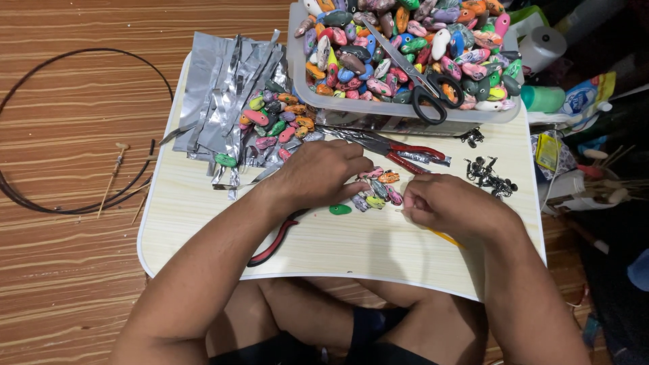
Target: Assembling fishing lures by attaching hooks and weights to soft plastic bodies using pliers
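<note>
My left hand lies palm down on the light wooden board, its fingertips resting on a small cluster of painted oval lures. My right hand is beside that cluster on the right, its fingers pinched together on something thin; what it pinches is too small to tell. A single green lure lies just below my left fingertips. Red-handled pliers lie just beyond both hands.
A clear tub full of colourful lures stands at the far edge, with black-handled scissors on top. Silver foil strips and more lures lie at the left. Black hooks sit at the right. A wire loop lies on the floor.
</note>
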